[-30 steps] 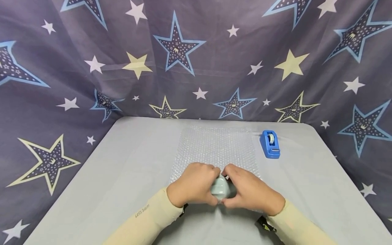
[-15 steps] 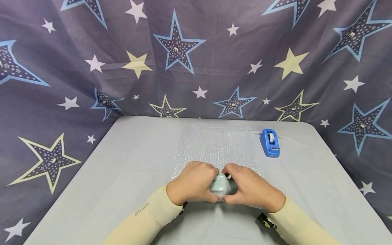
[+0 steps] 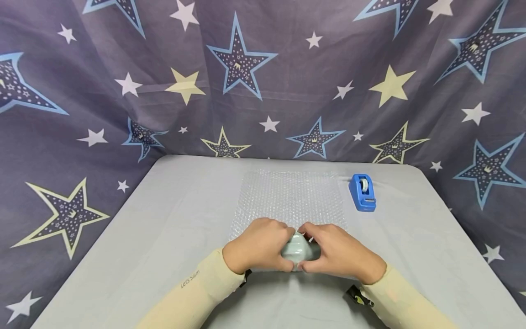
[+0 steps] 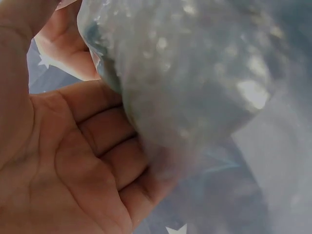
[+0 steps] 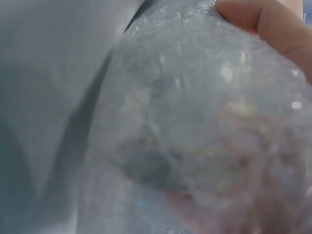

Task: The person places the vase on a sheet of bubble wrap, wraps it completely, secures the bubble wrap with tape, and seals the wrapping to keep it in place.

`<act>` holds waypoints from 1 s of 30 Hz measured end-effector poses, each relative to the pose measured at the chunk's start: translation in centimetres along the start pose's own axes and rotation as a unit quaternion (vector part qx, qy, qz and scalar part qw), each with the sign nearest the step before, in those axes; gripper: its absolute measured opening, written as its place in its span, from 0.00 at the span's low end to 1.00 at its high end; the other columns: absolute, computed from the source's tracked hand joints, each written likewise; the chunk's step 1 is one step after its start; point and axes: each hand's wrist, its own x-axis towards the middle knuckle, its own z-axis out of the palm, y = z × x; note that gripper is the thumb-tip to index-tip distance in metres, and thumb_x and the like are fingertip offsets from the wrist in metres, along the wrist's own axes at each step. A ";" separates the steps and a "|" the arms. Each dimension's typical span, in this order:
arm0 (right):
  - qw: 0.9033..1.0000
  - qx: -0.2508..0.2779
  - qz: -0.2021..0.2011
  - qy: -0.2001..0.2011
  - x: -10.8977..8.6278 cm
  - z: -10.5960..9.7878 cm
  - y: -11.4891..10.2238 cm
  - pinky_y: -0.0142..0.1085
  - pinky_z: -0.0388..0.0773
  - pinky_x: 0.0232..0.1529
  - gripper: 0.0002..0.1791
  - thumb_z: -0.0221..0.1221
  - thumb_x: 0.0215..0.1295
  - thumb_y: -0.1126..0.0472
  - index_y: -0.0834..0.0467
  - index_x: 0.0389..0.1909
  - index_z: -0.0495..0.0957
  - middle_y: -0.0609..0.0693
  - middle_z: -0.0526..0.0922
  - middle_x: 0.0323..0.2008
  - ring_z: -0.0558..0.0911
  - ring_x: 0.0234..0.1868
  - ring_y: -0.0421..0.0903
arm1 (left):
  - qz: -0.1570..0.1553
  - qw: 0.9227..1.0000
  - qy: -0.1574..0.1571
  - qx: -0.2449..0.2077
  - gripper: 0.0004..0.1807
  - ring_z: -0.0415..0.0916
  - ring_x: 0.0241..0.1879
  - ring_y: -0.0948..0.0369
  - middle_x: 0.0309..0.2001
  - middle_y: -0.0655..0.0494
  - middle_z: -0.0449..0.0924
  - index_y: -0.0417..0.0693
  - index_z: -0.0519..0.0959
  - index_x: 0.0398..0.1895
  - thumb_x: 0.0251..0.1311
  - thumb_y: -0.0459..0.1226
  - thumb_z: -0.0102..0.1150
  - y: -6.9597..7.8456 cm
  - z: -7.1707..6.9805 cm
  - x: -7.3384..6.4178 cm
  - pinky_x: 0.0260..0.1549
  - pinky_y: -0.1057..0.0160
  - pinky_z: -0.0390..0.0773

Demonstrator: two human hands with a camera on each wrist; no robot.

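A glossy pale green object [image 3: 297,249], its kind hidden by the hands, sits between both hands at the near end of a bubble wrap sheet [image 3: 291,196]. My left hand [image 3: 260,244] grips it from the left, thumb on the near side and fingers on the far side. From the right, my right hand [image 3: 339,251] holds it in the same way. In the left wrist view, bubble wrap [image 4: 195,73] covers the object and the fingers curve behind it. Clear bubble wrap [image 5: 185,97] also lies over the greenish shape in the right wrist view, where the fingers are blurred through the film.
A blue tape dispenser [image 3: 363,194] with a roll of tape stands right of the sheet's far part. The table has a pale grey cover [image 3: 185,205]. Behind and beside it hangs a dark curtain [image 3: 287,82] printed with stars.
The pale green object has turned slightly between the hands, and more of its surface shows toward the right. My right hand has shifted a little to the right; the left hand stays nearly still.
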 end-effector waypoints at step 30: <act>1.000 -0.007 -0.004 -0.018 0.2 0.1 0.0 0.29 0.72 0.37 0.24 0.73 0.51 0.43 0.43 0.47 0.77 0.31 0.77 0.35 0.76 0.34 0.33 | 0.007 0.980 0.088 0.181 0.32 0.78 0.26 0.61 0.31 0.59 0.83 0.47 0.85 0.40 0.38 0.59 0.82 3.4 -0.6 -1.1 0.27 0.64 0.74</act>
